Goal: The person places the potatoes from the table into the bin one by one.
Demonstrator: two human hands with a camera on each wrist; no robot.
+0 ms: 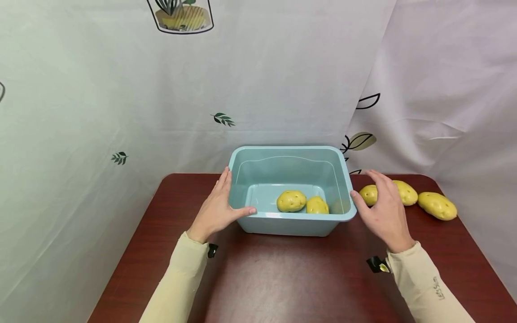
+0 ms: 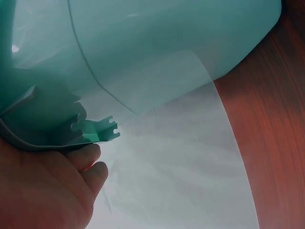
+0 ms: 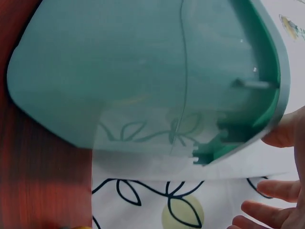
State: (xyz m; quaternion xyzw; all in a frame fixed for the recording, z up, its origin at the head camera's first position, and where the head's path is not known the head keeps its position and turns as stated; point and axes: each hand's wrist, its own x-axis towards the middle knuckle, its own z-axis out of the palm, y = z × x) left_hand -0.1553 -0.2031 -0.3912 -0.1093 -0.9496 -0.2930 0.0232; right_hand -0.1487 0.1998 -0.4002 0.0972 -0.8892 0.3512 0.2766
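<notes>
A light blue plastic bin (image 1: 278,224) stands on the table and holds two yellow potatoes, one (image 1: 291,201) left of the other (image 1: 317,205). At its left end is my left hand (image 1: 215,208), fingers fairly straight along the side rim and thumb over the front corner. The left wrist view has fingertips (image 2: 95,176) right at the rim's underside. My right hand (image 1: 384,211) is at the right end, its thumb (image 3: 281,131) by the rim and its other fingers spread away from the bin.
More potatoes lie on the table right of the bin: one (image 1: 368,195) and another (image 1: 405,193) partly behind my right hand, a third (image 1: 437,206) near the right edge. A printed cloth (image 1: 282,89) hangs behind the dark red wooden table (image 1: 291,273).
</notes>
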